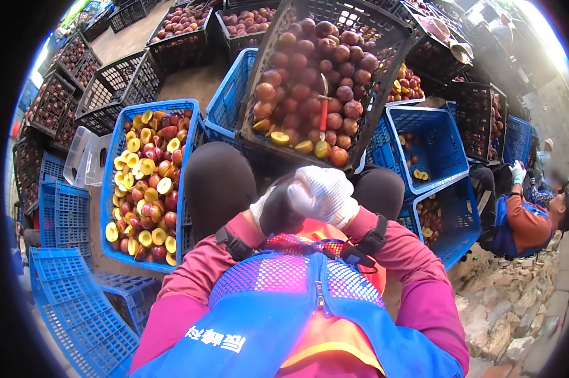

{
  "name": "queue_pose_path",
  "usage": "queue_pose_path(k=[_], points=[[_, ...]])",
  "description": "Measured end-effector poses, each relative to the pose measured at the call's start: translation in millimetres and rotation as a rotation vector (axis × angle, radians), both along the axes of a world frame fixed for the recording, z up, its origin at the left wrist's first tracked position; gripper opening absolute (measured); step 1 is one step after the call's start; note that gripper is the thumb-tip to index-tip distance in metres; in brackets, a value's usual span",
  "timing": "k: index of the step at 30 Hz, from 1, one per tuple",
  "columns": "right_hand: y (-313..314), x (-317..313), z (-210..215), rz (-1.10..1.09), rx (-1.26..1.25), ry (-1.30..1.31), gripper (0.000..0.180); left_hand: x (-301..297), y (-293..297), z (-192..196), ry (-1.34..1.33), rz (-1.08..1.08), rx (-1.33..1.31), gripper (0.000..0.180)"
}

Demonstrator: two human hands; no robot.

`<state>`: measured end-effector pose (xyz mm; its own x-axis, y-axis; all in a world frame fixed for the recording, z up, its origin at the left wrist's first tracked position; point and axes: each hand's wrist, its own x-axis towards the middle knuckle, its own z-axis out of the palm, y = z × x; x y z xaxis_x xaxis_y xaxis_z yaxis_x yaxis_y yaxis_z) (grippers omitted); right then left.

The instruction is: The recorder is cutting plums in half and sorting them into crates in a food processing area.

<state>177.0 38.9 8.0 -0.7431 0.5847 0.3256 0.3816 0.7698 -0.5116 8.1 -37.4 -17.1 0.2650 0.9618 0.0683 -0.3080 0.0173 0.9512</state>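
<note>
My left hand (pixel 273 211) and my right hand (pixel 325 194) meet in front of my waist, both in white knit gloves. A dark grey patch, perhaps a coated palm, shows on the left glove. The right fingers curl against the left hand; blur hides whether anything lies between them. The left fingers are mostly covered. Just beyond the hands, a black crate (pixel 385 94) holds whole dark-red plums (pixel 297 88) and a few cut yellow halves (pixel 280 138). A red-handled knife (pixel 323 120) with a curved blade lies on these plums.
Left of my knees stands a blue crate (pixel 105 208) of halved plums (pixel 147 167). At right, blue crates (pixel 438 148) hold a few pieces. Empty blue crates (pixel 76 302) lie lower left. More black plum crates (pixel 177 47) stand behind. Another person (pixel 527 220) sits at far right.
</note>
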Motion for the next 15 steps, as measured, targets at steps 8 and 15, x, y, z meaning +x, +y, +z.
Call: queue_pose_path(k=[8,15], points=[[59,12,-44,-0.309,-0.542,0.186,0.043,-21,11,-20,-0.644,-0.249,-0.705,0.07],[156,0,25,-0.516,-0.254,-0.314,0.049,-166,-44,-12,0.147,0.714,-0.091,0.041]])
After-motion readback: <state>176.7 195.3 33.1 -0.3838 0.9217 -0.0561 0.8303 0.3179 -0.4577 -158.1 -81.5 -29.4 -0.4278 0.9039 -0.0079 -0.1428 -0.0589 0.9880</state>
